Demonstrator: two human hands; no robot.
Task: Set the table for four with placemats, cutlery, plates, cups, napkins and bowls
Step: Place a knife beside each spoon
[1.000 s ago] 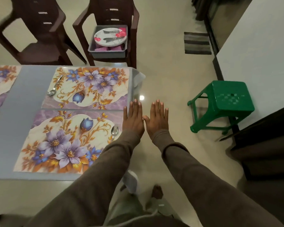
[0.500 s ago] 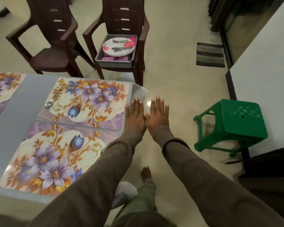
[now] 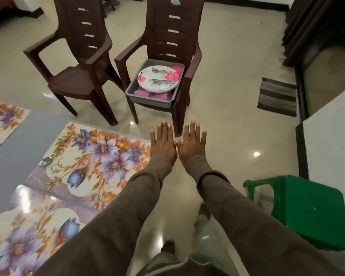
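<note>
A floral placemat at far left is cut off by the frame edge. A spoon lies on the next placemat. The left hand and right hand are flat, holding nothing (thumbs touching). Beyond them the plate with cutlery sits in a grey tray, nearer than a second ago.

showing: 3 floral purple-and-orange placemats | 1 steel spoon | 2 dark brown plastic armchairs | 1 grey plastic tub | 1 white flowered plate | 1 green plastic stool | 1 striped grey doormat
</note>
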